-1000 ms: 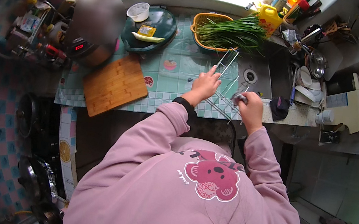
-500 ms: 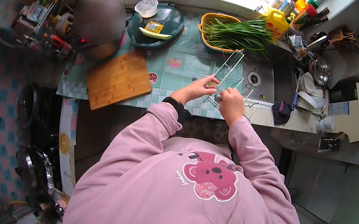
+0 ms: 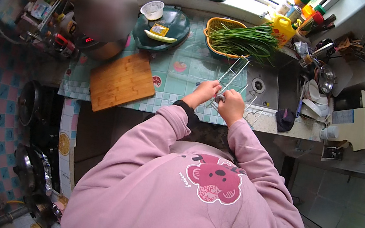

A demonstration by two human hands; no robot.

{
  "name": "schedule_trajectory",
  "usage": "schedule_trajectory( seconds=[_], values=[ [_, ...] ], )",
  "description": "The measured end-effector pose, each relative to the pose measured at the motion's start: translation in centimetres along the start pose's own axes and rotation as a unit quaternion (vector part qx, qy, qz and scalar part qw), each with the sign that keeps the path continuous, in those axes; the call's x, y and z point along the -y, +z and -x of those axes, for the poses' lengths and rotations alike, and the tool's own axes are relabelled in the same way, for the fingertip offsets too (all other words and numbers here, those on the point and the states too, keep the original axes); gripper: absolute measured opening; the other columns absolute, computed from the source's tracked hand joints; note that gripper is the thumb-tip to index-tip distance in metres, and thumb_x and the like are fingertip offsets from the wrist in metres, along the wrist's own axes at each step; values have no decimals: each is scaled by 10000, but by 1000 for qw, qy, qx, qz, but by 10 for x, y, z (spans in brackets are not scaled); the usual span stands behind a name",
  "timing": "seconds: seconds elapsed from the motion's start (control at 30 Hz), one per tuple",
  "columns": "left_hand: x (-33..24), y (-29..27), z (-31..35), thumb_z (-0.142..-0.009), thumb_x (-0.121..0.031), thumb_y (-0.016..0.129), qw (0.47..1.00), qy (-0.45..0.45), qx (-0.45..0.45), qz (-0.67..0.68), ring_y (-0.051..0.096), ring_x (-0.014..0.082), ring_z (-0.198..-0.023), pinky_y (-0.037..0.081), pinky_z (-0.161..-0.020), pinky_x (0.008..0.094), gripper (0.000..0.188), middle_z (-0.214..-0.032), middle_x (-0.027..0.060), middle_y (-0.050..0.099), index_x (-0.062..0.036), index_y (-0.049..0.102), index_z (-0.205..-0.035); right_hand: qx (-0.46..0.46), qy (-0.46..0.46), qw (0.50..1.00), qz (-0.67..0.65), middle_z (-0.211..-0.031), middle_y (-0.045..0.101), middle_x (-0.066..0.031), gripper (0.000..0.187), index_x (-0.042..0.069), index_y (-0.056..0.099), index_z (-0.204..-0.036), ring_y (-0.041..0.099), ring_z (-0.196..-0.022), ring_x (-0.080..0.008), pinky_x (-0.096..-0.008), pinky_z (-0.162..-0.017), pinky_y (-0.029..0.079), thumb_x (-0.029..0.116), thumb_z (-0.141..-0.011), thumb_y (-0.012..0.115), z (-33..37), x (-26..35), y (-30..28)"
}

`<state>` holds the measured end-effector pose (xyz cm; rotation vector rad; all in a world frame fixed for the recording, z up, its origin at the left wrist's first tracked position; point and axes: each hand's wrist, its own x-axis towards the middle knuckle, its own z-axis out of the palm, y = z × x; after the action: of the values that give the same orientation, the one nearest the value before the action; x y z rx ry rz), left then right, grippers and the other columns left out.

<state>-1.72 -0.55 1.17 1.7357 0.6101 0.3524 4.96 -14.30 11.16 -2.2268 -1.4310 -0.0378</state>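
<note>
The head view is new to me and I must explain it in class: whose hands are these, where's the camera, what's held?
No machine here: you see a person's bare left hand and right hand. The picture comes from a fisheye camera worn on that person's head, looking down, so straight edges bend near the rim. On the green counter lie a wooden board, a dark green lid-like piece with a yellow packet and a pale green vegetable piece on it, and an orange basket of long green stalks. A metal sink is to the right. The left hand grips a metal wire rack; the right hand holds a small grey wad, perhaps a scrubber, at the rack.
</note>
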Motion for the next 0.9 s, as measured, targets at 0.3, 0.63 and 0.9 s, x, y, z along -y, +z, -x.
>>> schedule_trajectory(
  seconds=[0.3, 0.63, 0.9],
  values=[
    [12, -8, -17, -947, -264, 585, 996, -47, 56, -48, 649, 188, -688, 514, -629, 320, 260, -766, 71, 678, -31, 664, -864, 80, 37, 996, -6, -822, 629, -151, 87, 23, 639, -747, 610, -834, -355, -445, -750, 496, 94, -698, 635, 5, -14, -23],
    [3, -6, -21, -945, -248, 609, 989, -53, 75, -117, 645, 119, -667, 530, -620, 293, 253, -751, 41, 683, -28, 678, -843, 54, 4, 998, -18, -830, 643, -147, 96, 30, 666, -760, 617, -840, -357, -448, -752, 508, 93, -695, 636, -10, -3, -3],
    [1, -11, -16, -905, -343, 624, 993, -65, 77, -67, 631, 216, -675, 503, -645, 368, 287, -729, 86, 674, -72, 700, -850, 81, 41, 996, -13, -823, 636, -148, 98, 22, 665, -747, 608, -858, -357, -453, -767, 497, 88, -682, 632, 5, -15, -21]
  ],
)
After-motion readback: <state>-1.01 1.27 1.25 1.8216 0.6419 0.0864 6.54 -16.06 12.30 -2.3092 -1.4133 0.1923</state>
